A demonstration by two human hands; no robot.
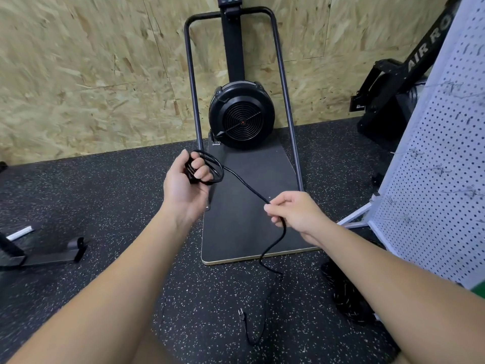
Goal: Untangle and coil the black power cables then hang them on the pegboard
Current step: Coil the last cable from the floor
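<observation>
My left hand (185,183) grips a small coil of the black power cable (242,183), with loops hanging round its fingers. From the coil the cable runs down and right to my right hand (291,211), which pinches it between thumb and fingers. Below that hand the cable drops in a curve to the floor and ends in a plug (241,314) lying near the bottom middle. The white pegboard (433,179) stands at the right, with several wire hooks on it.
A black fan exercise machine (241,114) with a flat base board (249,232) stands against the chipboard wall straight ahead. Another black machine (388,95) leans at the back right. A speckled black rope (346,298) lies by the pegboard's foot. Metal equipment (39,250) lies at the left on the rubber floor.
</observation>
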